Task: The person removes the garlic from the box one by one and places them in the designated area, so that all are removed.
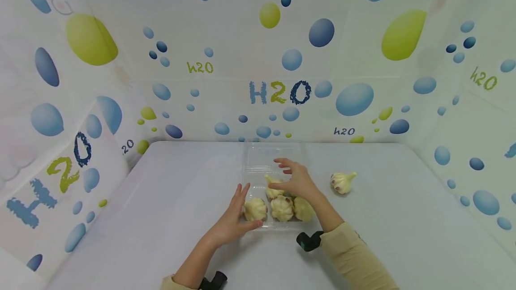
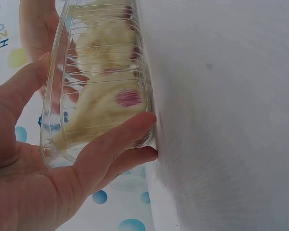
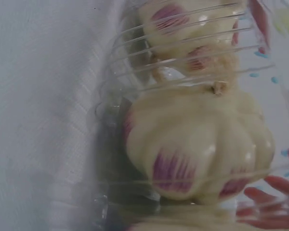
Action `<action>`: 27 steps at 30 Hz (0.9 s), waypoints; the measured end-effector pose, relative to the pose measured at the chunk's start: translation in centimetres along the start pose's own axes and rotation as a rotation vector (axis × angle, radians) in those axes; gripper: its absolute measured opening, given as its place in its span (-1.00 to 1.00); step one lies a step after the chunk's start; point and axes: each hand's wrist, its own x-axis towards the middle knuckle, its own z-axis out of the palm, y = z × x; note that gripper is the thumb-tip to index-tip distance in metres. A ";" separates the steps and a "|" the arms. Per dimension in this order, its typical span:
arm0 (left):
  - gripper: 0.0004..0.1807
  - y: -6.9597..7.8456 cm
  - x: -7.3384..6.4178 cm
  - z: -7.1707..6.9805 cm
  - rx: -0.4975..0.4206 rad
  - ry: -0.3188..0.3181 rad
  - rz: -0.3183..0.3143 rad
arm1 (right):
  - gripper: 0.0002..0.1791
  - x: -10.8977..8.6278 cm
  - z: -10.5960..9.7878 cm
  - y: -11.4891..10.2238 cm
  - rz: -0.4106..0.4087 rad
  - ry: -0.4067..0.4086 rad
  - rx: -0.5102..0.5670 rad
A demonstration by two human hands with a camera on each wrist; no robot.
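Backdrop (image 1: 280, 92) reads "H2O"; left hand (image 1: 231, 222), unclenched, touches container (image 1: 278, 225); right hand (image 1: 298, 182) spreads by garlic (image 1: 272, 193).

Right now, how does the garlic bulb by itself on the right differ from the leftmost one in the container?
The loose bulb lies on the white table; the leftmost bulb sits in the clear container. The loose bulb is apart from both hands; the leftmost bulb is right beside the left hand. Both are pale with reddish-purple marks.
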 end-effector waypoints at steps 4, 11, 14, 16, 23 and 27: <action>0.02 0.0 0.0 0.0 -0.004 -0.005 0.005 | -0.23 0.1 0.2 0.1 0.002 -0.008 -0.019; 0.03 -0.1 -0.1 0.0 -0.019 -0.010 0.010 | -0.24 0.4 0.6 0.2 -0.030 -0.056 -0.039; 0.03 -0.2 -0.1 0.0 -0.021 -0.013 0.006 | -0.24 0.5 0.9 0.5 -0.031 -0.088 -0.075; 0.03 -0.2 -0.1 0.0 -0.022 -0.015 -0.002 | -0.23 0.5 1.1 0.6 -0.033 -0.104 -0.099; 0.01 -0.3 0.0 0.0 -0.001 -0.012 -0.001 | -0.23 0.5 1.5 0.3 -0.059 -0.136 -0.155; 0.01 -0.1 0.0 -0.1 -0.001 -0.007 0.010 | -0.22 0.4 1.7 0.0 -0.035 -0.138 -0.193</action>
